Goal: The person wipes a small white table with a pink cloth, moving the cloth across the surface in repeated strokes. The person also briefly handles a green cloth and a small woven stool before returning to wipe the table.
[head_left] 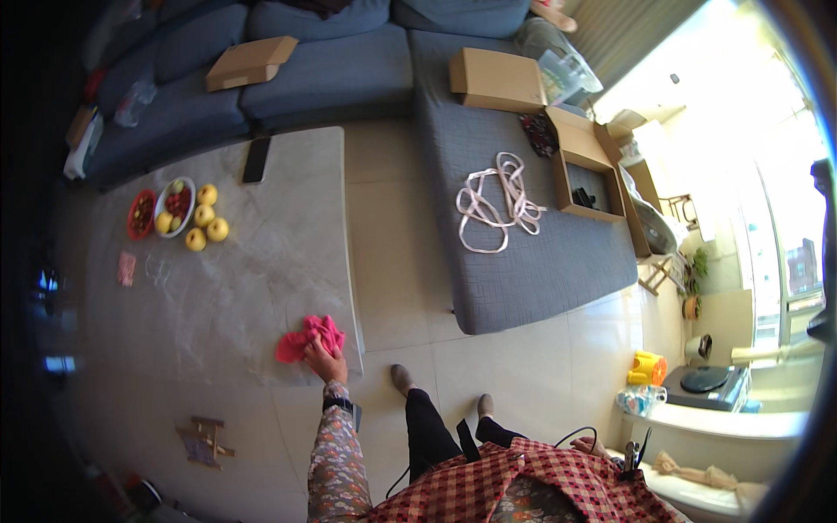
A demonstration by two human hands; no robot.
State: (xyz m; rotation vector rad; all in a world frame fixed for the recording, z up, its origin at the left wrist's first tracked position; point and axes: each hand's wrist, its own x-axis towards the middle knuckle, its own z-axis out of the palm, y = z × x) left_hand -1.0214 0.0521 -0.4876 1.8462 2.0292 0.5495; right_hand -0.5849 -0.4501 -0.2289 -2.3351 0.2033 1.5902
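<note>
My left hand (324, 359) is closed on a crumpled pink cloth (326, 331), pressed against the grey marbled table (253, 288) near its front right corner. Part of the cloth spreads flat to the left of my fingers. A dark band circles the wrist, below it a flowered sleeve. My right hand (591, 447) shows only in part, low at my right side beside the red checked apron (471, 484); its fingers are too small and covered to read. Farther back on the table lie several yellow apples (205, 215) beside a white bowl (176, 207) of fruit.
A red bowl (140, 215) and a black phone (255, 160) are on the table. A small wooden stool (206, 442) stands before it. The grey-blue sofa (549, 279) extends at right, bearing a looped pale strap (499, 206) and cardboard boxes (497, 77). A yellow stool (647, 368) stands far right.
</note>
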